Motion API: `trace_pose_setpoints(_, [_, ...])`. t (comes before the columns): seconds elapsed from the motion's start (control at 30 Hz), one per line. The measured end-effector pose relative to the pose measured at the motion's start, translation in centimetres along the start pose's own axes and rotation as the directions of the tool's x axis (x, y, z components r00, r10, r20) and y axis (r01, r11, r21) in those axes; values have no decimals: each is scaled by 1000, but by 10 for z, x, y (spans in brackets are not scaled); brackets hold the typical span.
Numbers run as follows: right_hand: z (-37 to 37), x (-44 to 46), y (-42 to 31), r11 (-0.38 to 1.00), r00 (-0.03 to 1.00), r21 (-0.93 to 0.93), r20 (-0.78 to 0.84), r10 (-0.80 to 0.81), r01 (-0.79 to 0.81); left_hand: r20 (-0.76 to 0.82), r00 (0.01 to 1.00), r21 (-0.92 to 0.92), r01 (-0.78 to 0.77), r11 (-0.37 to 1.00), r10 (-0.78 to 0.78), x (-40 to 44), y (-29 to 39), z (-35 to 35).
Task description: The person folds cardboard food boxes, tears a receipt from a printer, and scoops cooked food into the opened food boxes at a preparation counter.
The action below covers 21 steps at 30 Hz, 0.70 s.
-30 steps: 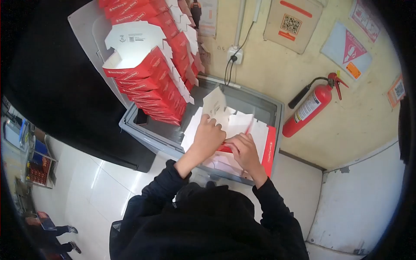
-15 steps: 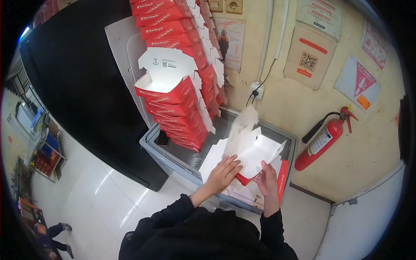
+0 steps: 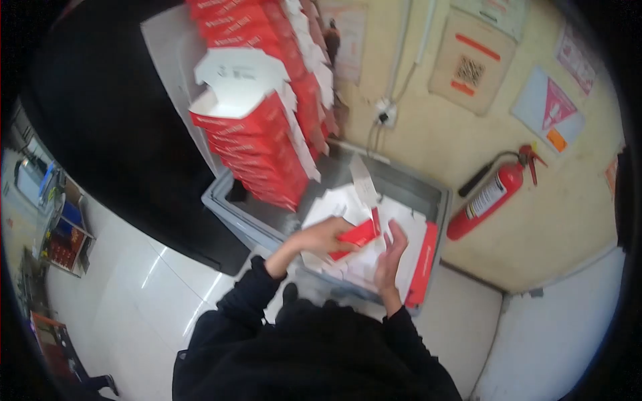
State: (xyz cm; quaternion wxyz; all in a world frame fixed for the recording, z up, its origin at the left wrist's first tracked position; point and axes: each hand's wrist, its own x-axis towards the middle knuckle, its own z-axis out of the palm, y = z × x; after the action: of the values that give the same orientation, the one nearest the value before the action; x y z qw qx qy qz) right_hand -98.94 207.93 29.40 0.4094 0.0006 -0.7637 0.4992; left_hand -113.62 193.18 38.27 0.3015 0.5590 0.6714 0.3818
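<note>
My left hand (image 3: pixel 322 236) is closed around a partly folded red-and-white cardboard food box (image 3: pixel 361 234). The box is tilted, a red side is turned up, and a white flap stands out at its far end. My right hand (image 3: pixel 390 259) is just right of the box with fingers and thumb apart; whether a fingertip touches the box I cannot tell. Beneath both hands lie flat white box blanks (image 3: pixel 409 230), with a red one (image 3: pixel 422 264) along the right edge.
The grey tub (image 3: pixel 438 194) holds the blanks and tall stacks of folded red boxes (image 3: pixel 257 150) with open white lids. A black panel (image 3: pixel 114 134) stands to the left. A red fire extinguisher (image 3: pixel 487 200) hangs on the right wall, and a plugged-in cable (image 3: pixel 383 117) runs down behind the tub.
The box has turned from its white inside facing up to a red side facing up. My right hand has come off its near edge and opened. The camera view has shifted slightly.
</note>
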Motion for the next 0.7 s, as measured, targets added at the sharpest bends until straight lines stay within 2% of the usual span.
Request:
trace_pose_setpoints(0.07, [-20, 13, -19, 976, 986, 144, 27, 164, -166, 75, 997, -74, 30, 997, -24, 7, -32, 10])
trace_pose_setpoints(0.1, [-28, 14, -27, 978, 978, 71, 90, 188, -195, 149, 976, -185, 184, 965, -157, 9, -29, 14])
trace_pose_setpoints(0.2, [-42, 37, -47, 973, 932, -124, 285, 224, -195, 235, 961, -194, 194, 962, -146, 16, -36, 17])
trace_pose_setpoints(0.3, [-52, 48, -52, 944, 902, -322, 384, 197, -70, 302, 941, -376, 267, 887, -155, 14, -38, 15])
trace_pose_setpoints(0.33, [-55, 50, -55, 931, 885, -364, 422, 196, -32, 267, 951, -453, 267, 850, -156, 12, -40, 19])
trace_pose_setpoints(0.4, [-57, 46, -51, 916, 879, -386, 392, 272, -110, 198, 966, -598, 255, 760, -168, 7, -43, 30])
trace_pose_setpoints(0.43, [-57, 43, -50, 905, 873, -398, 377, 310, -150, 198, 964, -541, 259, 800, -178, 6, -44, 32])
trace_pose_setpoints(0.53, [-50, 38, -54, 865, 940, -430, 94, 327, -258, 148, 971, -346, 230, 909, -189, 4, -32, 36])
trace_pose_setpoints(0.6, [-47, 30, -51, 839, 963, -517, 95, 253, -170, 51, 986, -184, 163, 969, -157, 5, -24, 38])
trace_pose_setpoints(0.63, [-47, 27, -51, 821, 971, -557, 98, 217, -127, 53, 989, -106, 140, 985, -135, 5, -20, 36])
trace_pose_setpoints(0.7, [-49, 23, -59, 832, 961, -554, 239, 141, 15, 67, 994, 50, 85, 995, -88, 8, -14, 30])
